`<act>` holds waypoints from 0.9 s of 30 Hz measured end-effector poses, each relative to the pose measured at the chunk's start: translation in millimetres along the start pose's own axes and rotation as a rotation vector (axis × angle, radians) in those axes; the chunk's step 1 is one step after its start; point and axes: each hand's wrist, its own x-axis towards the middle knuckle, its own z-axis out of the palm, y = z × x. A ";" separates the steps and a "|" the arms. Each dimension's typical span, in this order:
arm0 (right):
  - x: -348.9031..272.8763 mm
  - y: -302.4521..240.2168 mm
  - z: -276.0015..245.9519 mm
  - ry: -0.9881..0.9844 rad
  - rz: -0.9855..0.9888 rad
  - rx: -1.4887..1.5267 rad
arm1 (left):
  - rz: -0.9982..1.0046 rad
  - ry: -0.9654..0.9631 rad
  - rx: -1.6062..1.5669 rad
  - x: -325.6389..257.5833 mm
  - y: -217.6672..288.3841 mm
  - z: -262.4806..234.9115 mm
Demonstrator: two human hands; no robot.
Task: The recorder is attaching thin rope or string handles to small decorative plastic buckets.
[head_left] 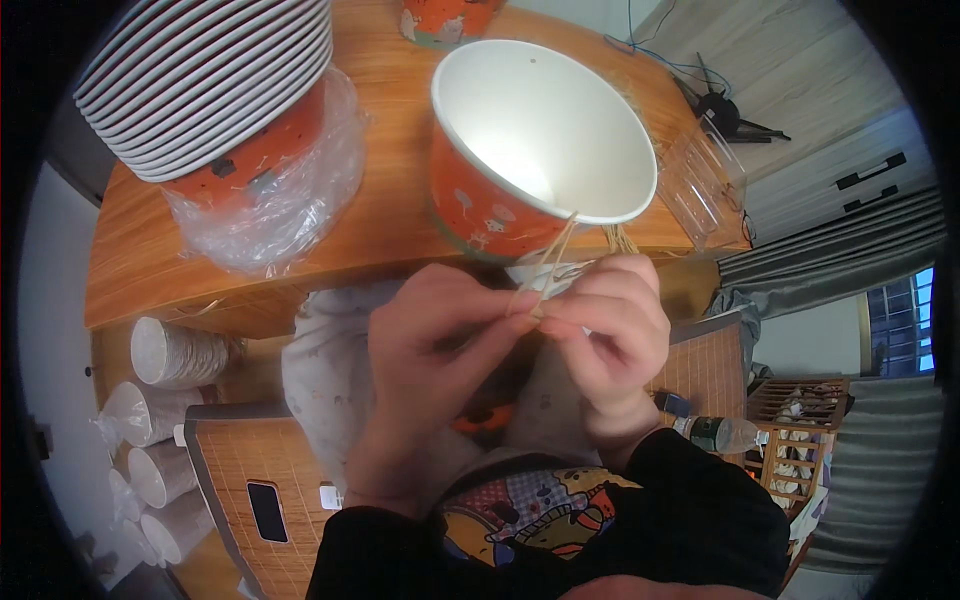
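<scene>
Just in front of the large orange, white-lined round paper bucket [545,130], the left hand [430,320] and right hand [615,325] had fingers pinched on a thin tan strand [558,256], seemingly looped.

Tub stack [225,95] left, single tub [520,170] right, on the worktop [390,150]
Before the single tub, a band [556,262]; behind it, another tub [445,22]; right of it, a box [705,185].

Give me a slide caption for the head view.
Left hand and right hand pinch thin tan strands near an orange bucket on a wooden table.
</scene>
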 end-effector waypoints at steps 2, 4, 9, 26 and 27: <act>1.7 -2.0 -0.6 0.022 -0.035 -0.035 | 0.060 0.039 0.091 0.0 2.7 1.1; 4.5 -3.4 -0.6 0.025 -0.071 -0.073 | 0.088 0.083 0.160 -0.7 4.8 2.2; 12.9 -4.6 1.3 0.023 -0.138 -0.122 | 0.273 0.185 0.340 -0.5 2.6 1.5; 32.3 -8.9 -2.6 -0.071 -0.295 -0.220 | 0.525 0.282 0.566 -2.2 -0.7 0.1; 32.1 -9.9 -3.2 -0.085 -0.275 -0.219 | 0.523 0.288 0.548 -1.6 -0.6 0.9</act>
